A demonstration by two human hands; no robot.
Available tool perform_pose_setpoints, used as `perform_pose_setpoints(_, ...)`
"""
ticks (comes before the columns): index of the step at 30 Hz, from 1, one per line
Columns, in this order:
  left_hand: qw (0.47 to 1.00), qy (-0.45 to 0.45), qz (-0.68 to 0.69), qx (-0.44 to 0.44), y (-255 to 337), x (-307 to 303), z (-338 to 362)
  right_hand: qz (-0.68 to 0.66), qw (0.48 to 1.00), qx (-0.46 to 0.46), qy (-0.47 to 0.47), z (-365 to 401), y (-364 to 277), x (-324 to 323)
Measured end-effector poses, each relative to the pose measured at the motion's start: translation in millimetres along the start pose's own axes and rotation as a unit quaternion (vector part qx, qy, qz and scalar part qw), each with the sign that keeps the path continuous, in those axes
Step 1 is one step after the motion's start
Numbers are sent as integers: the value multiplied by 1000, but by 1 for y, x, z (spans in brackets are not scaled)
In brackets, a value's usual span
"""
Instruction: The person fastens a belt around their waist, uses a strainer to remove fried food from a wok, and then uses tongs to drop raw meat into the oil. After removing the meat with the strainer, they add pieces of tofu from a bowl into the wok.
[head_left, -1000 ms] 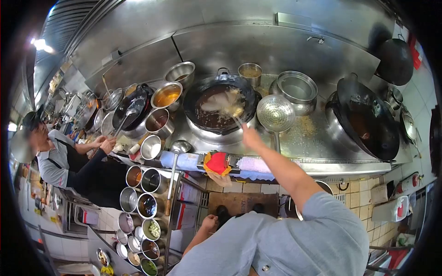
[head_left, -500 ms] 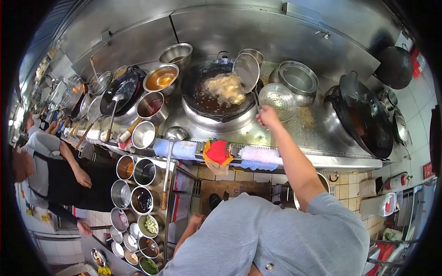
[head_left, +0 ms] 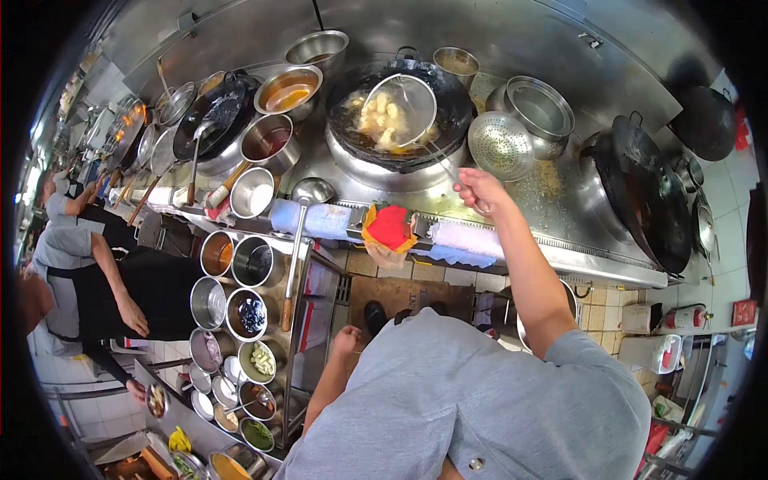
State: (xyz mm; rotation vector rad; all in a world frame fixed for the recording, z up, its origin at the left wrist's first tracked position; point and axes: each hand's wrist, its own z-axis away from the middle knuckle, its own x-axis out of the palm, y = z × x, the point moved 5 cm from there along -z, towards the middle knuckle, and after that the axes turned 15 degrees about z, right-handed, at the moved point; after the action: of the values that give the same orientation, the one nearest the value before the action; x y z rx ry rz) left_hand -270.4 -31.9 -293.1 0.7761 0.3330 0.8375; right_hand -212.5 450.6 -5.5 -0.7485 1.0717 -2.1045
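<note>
My right hand is stretched out over the stove edge and grips the long handle of a wire skimmer. The skimmer's round mesh head hangs over a black wok of dark oil and holds several pale fried pieces. My left hand hangs low beside my body, near the steel rack, with nothing in it; its fingers look loosely curled.
A perforated ladle rests right of the wok, with a steel pot behind and a second black wok far right. Sauce bowls and seasoning tins stand left. A red cloth lies on the stove rail. Other people stand left.
The skimmer went from tilted at the wok's right rim to lying over the oil with fried pieces in it. My right hand drew back toward me. The view shifted downward.
</note>
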Motion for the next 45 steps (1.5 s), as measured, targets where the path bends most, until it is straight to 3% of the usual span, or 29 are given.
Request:
perform_pose_setpoints(4,1000,-7,-2,24,-10,2,30,63,998,-21,3,25,-9,-23)
perform_pose_setpoints(6,940,-69,-333,-6,-21,-5,35,173,984,-42,15,40,-19,-30)
perform_pose_setpoints(7,939,-71,-336,-4,-34,-10,39,195,980,-40,27,43,-22,-37)
perform_pose_setpoints(9,887,-38,-390,243,-37,-13,50,214,974,-53,50,44,-26,-42)
perform_pose_setpoints(10,885,-43,-393,246,-34,-13,46,236,967,-66,69,48,-31,-40)
perform_pose_setpoints(13,956,-36,-254,146,-30,-25,35,328,933,-85,123,44,-31,-30)
perform_pose_setpoints(16,984,-31,-160,78,-20,-25,25,358,921,-87,127,41,-37,-33)
perform_pose_setpoints(18,995,74,39,-44,-19,-28,18,345,921,-99,154,39,-43,-36)
perform_pose_setpoints(24,996,69,44,-31,23,-11,37,404,857,-139,288,20,-56,-60)
perform_pose_setpoints(26,997,75,25,-21,3,-18,33,414,851,-136,293,14,-54,-57)
perform_pose_setpoints(29,996,71,-56,-24,3,-19,49,236,947,-101,192,-8,-27,-40)
perform_pose_setpoints(30,991,60,-117,-37,6,-19,59,235,947,-104,192,-14,-19,-35)
perform_pose_setpoints(32,991,64,-112,-36,19,-18,74,155,977,-78,121,-22,-1,-20)
perform_pose_setpoints(38,994,80,-58,-48,12,-14,96,238,964,-98,69,33,-7,-9)
perform_pose_setpoints(42,993,116,30,-18,1,-20,95,275,949,-104,110,79,-23,-16)
perform_pose_setpoints(44,990,112,87,-20,-66,-42,58,306,939,-104,122,96,-35,-19)
perform_pose_setpoints(45,984,107,142,-22,-69,-42,54,335,927,-104,135,103,-40,-21)
